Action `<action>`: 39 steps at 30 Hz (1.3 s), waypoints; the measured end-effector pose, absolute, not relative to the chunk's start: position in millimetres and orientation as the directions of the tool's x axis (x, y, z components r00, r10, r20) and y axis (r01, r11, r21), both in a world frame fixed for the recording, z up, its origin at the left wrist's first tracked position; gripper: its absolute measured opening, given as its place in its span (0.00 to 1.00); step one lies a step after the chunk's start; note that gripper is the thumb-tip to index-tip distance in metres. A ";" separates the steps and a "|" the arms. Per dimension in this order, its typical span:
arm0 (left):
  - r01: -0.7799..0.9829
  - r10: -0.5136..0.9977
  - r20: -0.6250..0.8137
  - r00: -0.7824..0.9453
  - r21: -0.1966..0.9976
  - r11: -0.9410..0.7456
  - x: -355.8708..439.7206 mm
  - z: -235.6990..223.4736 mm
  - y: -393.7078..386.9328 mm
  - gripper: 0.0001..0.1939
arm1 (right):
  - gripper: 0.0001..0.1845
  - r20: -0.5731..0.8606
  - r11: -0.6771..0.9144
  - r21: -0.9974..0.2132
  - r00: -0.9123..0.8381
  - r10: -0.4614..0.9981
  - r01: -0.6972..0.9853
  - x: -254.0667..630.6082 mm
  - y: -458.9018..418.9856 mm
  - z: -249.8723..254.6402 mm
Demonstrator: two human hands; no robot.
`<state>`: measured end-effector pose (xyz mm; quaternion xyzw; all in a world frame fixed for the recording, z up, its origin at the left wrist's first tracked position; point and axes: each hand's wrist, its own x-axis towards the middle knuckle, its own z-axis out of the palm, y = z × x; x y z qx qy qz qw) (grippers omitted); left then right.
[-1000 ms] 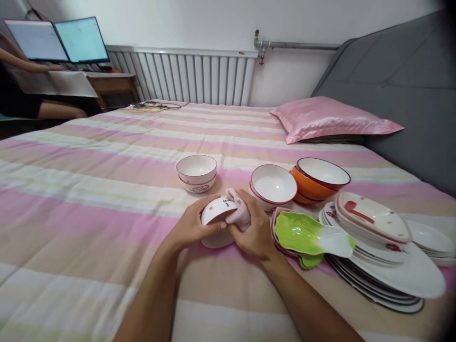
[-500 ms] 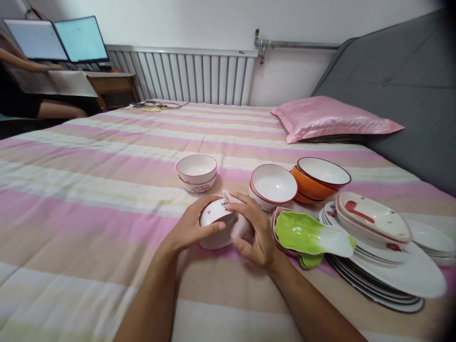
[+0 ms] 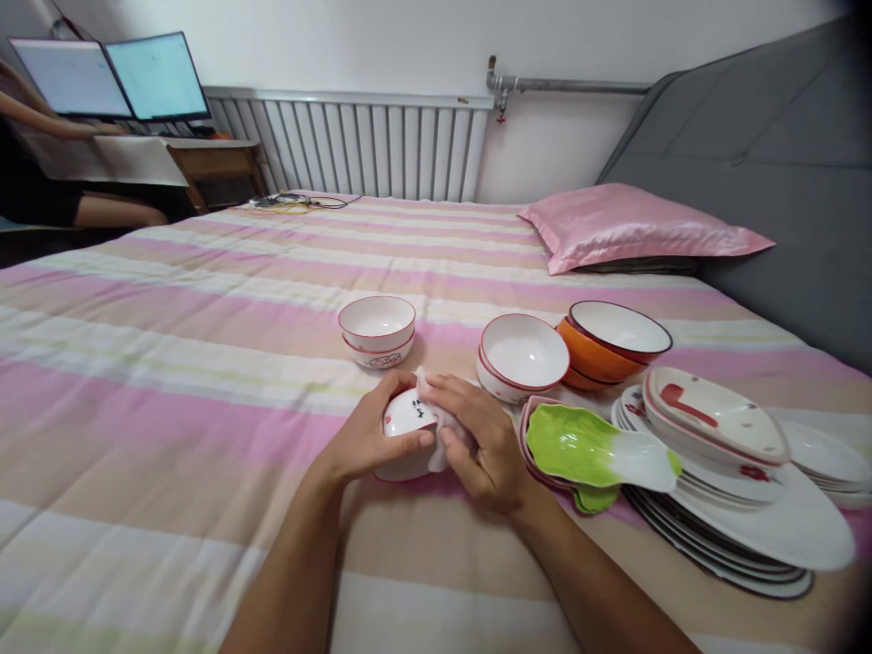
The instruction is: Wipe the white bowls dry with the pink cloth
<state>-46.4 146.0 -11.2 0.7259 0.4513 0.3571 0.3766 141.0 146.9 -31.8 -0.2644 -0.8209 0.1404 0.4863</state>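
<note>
My left hand (image 3: 361, 439) grips a small white bowl (image 3: 403, 427) with red marks, held tipped over just above the striped bedspread (image 3: 170, 363). My right hand (image 3: 480, 445) presses a pale pink cloth (image 3: 436, 420) against the bowl's right side, fingers curled around the cloth. Behind them stand two stacked small white bowls (image 3: 377, 329) with red rims.
To the right lie stacked white bowls (image 3: 521, 356), orange bowls (image 3: 606, 343), a green leaf-shaped dish (image 3: 586, 448), and a pile of white plates (image 3: 742, 509) with patterned dishes on top. A pink pillow (image 3: 633, 227) rests by the grey headboard. Another person sits at monitors far left.
The bowl has turned further over in my left hand, and my right hand with the cloth has moved from the bowl's rim down across its outer side.
</note>
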 end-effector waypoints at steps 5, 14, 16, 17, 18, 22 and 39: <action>0.409 0.915 0.194 0.354 0.848 -0.338 -46.0 -10.5 146.1 0.30 | 0.24 0.728 0.822 -0.381 -0.411 0.549 0.423 138.1 146.1 -29.3; 0.441 0.936 0.148 0.318 0.851 -0.285 -44.4 -13.3 147.3 0.30 | 0.25 0.702 0.768 -0.405 -0.369 0.609 0.496 134.0 144.9 -31.7; 0.445 0.939 0.143 0.313 0.851 -0.278 -44.2 -13.6 147.4 0.29 | 0.25 0.704 0.764 -0.411 -0.359 0.613 0.497 134.4 145.5 -32.8; 0.443 0.940 0.144 0.310 0.853 -0.277 -44.2 -13.6 147.4 0.29 | 0.25 0.702 0.760 -0.418 -0.354 0.618 0.498 134.8 146.1 -33.6; 0.441 0.941 0.142 0.307 0.855 -0.273 -44.1 -13.4 147.6 0.28 | 0.26 0.697 0.755 -0.428 -0.351 0.625 0.497 135.2 146.9 -34.6; 0.441 0.954 0.107 0.279 0.868 -0.226 -44.8 -12.8 148.3 0.27 | 0.27 0.662 0.729 -0.494 -0.339 0.669 0.473 137.3 152.2 -40.0; 0.372 0.988 -0.058 0.140 0.928 0.002 -45.7 -6.7 147.0 0.24 | 0.17 0.417 0.461 -0.839 -0.202 0.886 0.291 136.2 165.9 -60.6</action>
